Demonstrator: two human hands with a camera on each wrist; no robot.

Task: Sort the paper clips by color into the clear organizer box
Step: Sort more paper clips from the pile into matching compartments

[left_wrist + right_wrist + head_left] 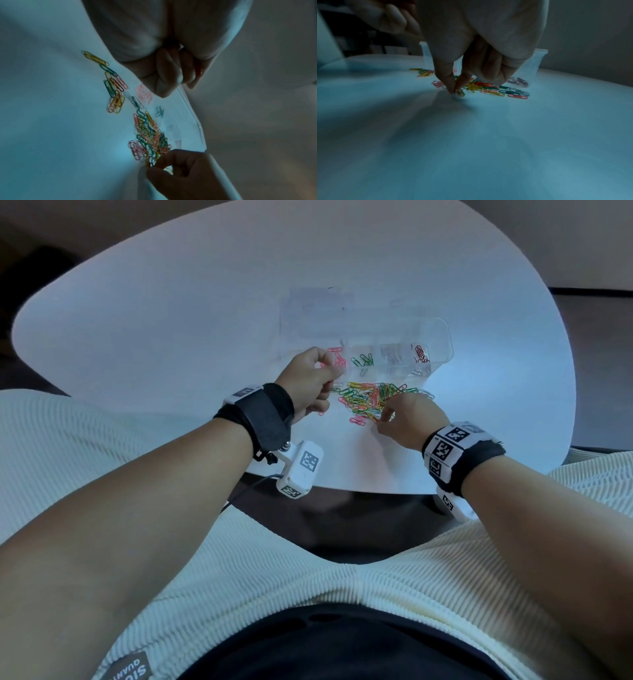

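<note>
A mixed pile of coloured paper clips lies on the white table, just in front of the clear organizer box. The box's compartments hold pink clips, green clips, silver clips and dark red clips. My left hand hovers at the pink compartment with fingers curled, and a bit of a pink clip shows between them. At the pile's near edge, my right hand pinches a yellow clip between thumb and forefinger against the table.
A few stray clips lie to the left of the pile. The table's near edge is close to my wrists, with my lap below it. Bare tabletop stretches to the left and far side of the box.
</note>
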